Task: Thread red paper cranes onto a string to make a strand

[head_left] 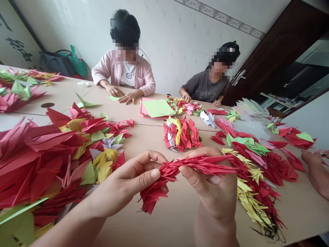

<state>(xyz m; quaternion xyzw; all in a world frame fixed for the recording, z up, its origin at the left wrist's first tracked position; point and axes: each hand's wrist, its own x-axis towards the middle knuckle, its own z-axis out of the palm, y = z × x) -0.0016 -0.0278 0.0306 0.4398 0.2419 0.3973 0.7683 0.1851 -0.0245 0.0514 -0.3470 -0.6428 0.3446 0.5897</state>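
Observation:
A strand of red folded paper cranes (177, 168) stretches across the middle of the view, and its lower end hangs down in a red cluster. My left hand (131, 180) pinches the strand from the left, with the fingers curled around it. My right hand (210, 181) grips the strand a little further along, with its fingers across the paper. Just right of my right hand lies a long string of red and yellow paper cranes (250, 185). A large heap of red, pink and yellow cranes (51, 154) sits close to my left forearm.
A red crane bundle (181, 133) and a stack of pink and green paper (156, 108) lie on the beige table (154, 144). Across it sit a person in a pink cardigan (123, 70) and one in a grey T-shirt (205, 85). Another person's hand (315, 171) enters at right.

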